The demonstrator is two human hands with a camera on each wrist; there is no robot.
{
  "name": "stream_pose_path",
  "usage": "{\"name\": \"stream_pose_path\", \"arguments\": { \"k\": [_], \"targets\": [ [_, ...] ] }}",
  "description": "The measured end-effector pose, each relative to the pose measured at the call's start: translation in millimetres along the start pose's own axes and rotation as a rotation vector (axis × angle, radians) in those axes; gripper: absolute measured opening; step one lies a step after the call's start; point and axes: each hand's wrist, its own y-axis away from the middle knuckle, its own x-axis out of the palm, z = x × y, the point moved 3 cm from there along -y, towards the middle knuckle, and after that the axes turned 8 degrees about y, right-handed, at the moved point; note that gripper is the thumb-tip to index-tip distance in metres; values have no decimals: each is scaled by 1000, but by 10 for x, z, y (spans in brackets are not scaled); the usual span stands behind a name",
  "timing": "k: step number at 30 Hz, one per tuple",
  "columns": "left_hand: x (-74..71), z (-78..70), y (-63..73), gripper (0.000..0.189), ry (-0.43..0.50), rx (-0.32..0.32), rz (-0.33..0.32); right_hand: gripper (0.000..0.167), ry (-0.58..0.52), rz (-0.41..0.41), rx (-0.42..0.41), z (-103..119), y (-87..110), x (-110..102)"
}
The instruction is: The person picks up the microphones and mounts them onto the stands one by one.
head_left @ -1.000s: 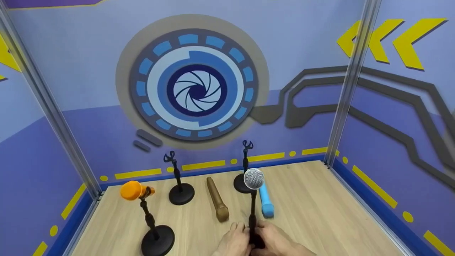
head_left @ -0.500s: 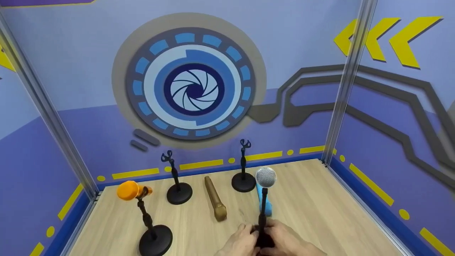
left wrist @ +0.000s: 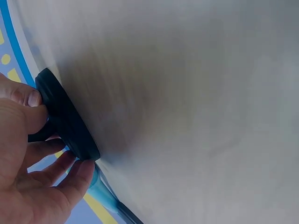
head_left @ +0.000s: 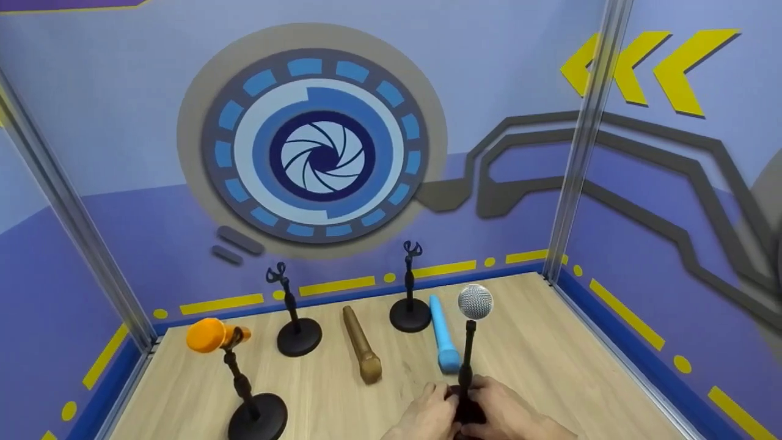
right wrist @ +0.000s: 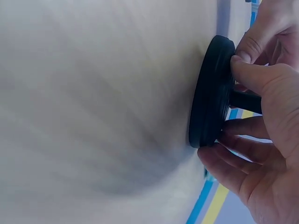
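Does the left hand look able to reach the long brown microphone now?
Probably yes: nothing visible stands between the left hand and the long brown microphone, though this hand should first release the round black stand base.

The left hand [head_left: 426, 413] and right hand [head_left: 508, 408] are bare, with short nails [left wrist: 34, 98].

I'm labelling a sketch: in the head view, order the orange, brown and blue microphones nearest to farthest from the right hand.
From the right hand:
1. Blue microphone, ahead and slightly left.
2. Brown microphone, lying farther left.
3. Orange microphone, far left, on a stand.
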Motion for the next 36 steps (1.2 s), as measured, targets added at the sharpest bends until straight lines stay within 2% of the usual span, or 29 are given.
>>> {"name": "stream_pose_path", "arguments": {
  "k": [5, 12, 16, 21, 25, 30, 33, 36],
  "targets": [
    [8, -79, -95, 34, -56, 15, -8, 41, 7, 23, 29, -99, 53, -40],
    [86, -256, -320, 42, -32, -66, 27, 38, 71, -8, 70, -311, 180, -113],
    [150, -364, -454, 45, -64, -35, 28, 34, 107, -35, 71, -430, 251, -145],
    [180, -454, -592, 51, -134, 14, -23, 32, 129, -70, 64, -556, 300, -183],
    [204, -483, -671, 51, -170, 19, -52, 33, 125, -45, 86, -637, 296, -219],
    [247, -502, -742, 44, -146, -26, -48, 35, 105, 16, 110, -737, 274, -237],
    [259, -519, -789, 44, -113, -64, -23, 35, 97, 27, 108, -810, 266, -244],
    [255, -542, -838, 44, -96, -79, -27, 34, 98, 23, 102, -881, 272, -250]
  ]
}}
